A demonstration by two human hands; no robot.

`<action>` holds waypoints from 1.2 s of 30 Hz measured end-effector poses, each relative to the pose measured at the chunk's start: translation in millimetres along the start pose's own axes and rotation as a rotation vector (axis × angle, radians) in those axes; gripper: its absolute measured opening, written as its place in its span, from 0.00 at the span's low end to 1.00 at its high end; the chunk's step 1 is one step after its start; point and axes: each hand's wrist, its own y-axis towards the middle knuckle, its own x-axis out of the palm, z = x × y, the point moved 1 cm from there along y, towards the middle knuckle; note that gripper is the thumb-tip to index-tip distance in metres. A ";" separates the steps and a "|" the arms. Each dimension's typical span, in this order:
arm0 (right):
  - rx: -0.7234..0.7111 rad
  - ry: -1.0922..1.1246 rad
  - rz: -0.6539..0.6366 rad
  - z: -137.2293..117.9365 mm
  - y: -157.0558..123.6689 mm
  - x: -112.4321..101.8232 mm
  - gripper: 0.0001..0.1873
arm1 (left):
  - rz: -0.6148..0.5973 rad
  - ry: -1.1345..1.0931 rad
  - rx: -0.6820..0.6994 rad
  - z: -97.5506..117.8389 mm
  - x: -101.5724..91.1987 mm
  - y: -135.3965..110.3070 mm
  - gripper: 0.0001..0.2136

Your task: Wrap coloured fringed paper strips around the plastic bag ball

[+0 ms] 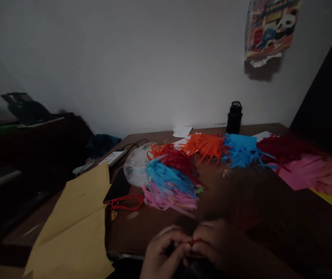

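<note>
At the table's near edge, my left hand (166,250) and my right hand (212,240) meet with fingertips pinched together. Between them shows a thin red strip (194,242), mostly hidden by the fingers; its material is hard to make out in the dim light. Just beyond the hands lies a heap of fringed paper tassels, with pink fringe (168,199) nearest, blue fringe (168,176) over it and red fringe (183,162) behind. Left of my hands, a red wrist strap (129,202) with a small gold charm (113,215) rests by a dark flat object (118,186).
Large tan paper sheets (78,209) cover the left side. A clear plastic bag (135,166) and a white power strip (113,157) lie behind. Farther right are orange (205,145), blue (241,151), dark red (288,147) and pink (308,170) fringed papers. A black bottle (234,118) stands by the wall.
</note>
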 end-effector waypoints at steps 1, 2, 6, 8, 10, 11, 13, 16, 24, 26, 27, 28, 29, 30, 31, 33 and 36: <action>0.048 0.041 0.014 0.4 -0.6 -1.2 0.06 | 0.005 -0.013 -0.012 -0.4 -0.5 -0.6 0.05; 0.089 0.070 0.023 0.4 -1.1 -3.1 0.05 | 0.014 -0.021 -0.021 -0.8 -0.8 -1.0 0.05; 0.084 0.049 0.033 -4.0 0.4 -10.1 0.08 | 0.019 0.001 -0.014 -1.4 -0.2 -1.2 0.05; 0.078 0.027 0.032 -6.6 2.0 -11.1 0.08 | 0.004 0.043 0.009 -0.9 0.3 -0.7 0.04; 0.086 0.035 0.044 -8.9 2.9 -10.8 0.07 | -0.003 0.069 0.024 -0.7 0.3 -0.6 0.03; 0.091 0.057 0.053 -9.7 3.1 -10.4 0.07 | 0.001 0.065 0.017 -0.9 0.1 -0.8 0.02; 0.117 0.118 0.074 -10.7 2.8 -9.5 0.07 | 0.012 0.035 -0.017 -1.6 -0.5 -1.3 0.03; 0.183 0.182 0.112 -9.9 2.1 -9.1 0.05 | 0.010 0.023 -0.038 -1.8 -1.2 -1.6 0.04; 0.026 0.011 0.065 -10.2 3.1 -4.2 0.11 | 0.014 0.042 -0.027 2.9 -0.2 -2.2 0.06; 0.117 0.176 0.098 -10.4 3.8 -3.8 0.10 | -0.003 0.024 -0.047 4.4 -0.8 -1.4 0.07; 0.185 0.276 0.110 -10.3 4.0 -3.7 0.09 | -0.009 0.003 -0.066 4.8 -1.3 -1.0 0.08; 0.254 0.364 0.122 -10.1 4.0 -3.5 0.09 | -0.009 -0.024 -0.092 4.9 -1.7 -0.7 0.08; 0.304 0.426 0.131 -10.1 4.0 -3.2 0.07 | -0.003 -0.060 -0.126 4.4 -2.1 -0.4 0.09; 0.327 0.448 0.141 -10.0 3.8 -2.8 0.04 | 0.009 -0.103 -0.164 3.4 -2.4 -0.2 0.10; 0.321 0.425 0.160 -9.9 3.5 -2.1 0.00 | 0.028 -0.149 -0.204 2.1 -2.6 -0.1 0.10; 0.241 0.274 0.211 -9.7 2.7 0.4 0.06 | 0.057 -0.234 -0.279 -1.4 -2.4 0.0 0.12; 0.021 -0.006 0.300 -9.3 1.9 6.6 0.04 | 0.068 -0.353 -0.362 -5.9 -1.1 0.6 0.17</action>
